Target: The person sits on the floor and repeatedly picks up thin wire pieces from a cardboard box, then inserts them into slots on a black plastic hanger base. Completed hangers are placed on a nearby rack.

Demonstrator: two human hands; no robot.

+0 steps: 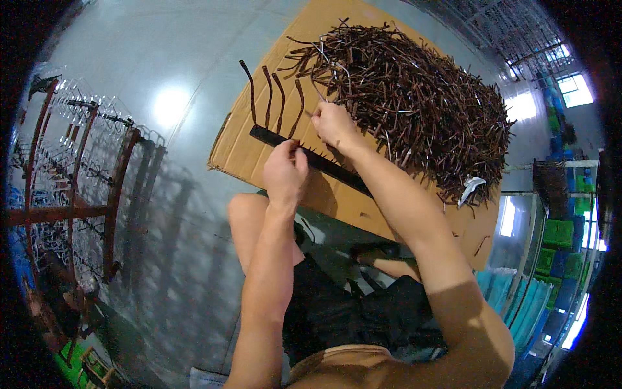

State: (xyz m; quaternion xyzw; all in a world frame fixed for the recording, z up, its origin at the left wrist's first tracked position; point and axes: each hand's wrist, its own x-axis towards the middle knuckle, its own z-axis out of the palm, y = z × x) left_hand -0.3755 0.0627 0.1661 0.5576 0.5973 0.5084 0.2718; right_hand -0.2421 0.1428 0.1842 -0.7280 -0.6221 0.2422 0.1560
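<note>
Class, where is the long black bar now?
In the head view, the black bar slants across the cardboard near the picture's centre, touched by the left hand, with the brown pile to its upper right.

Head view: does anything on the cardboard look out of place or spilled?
A crumpled white scrap lies at the lower-right edge of the heap of thin brown strips, odd for its colour. One loose strip lies apart on the cardboard, perhaps strayed.

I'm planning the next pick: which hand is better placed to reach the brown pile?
Probably the right hand: it is right beside the brown pile and seems to pinch a thin piece. The left hand is farther away, with its fingers at the black bar.
</note>
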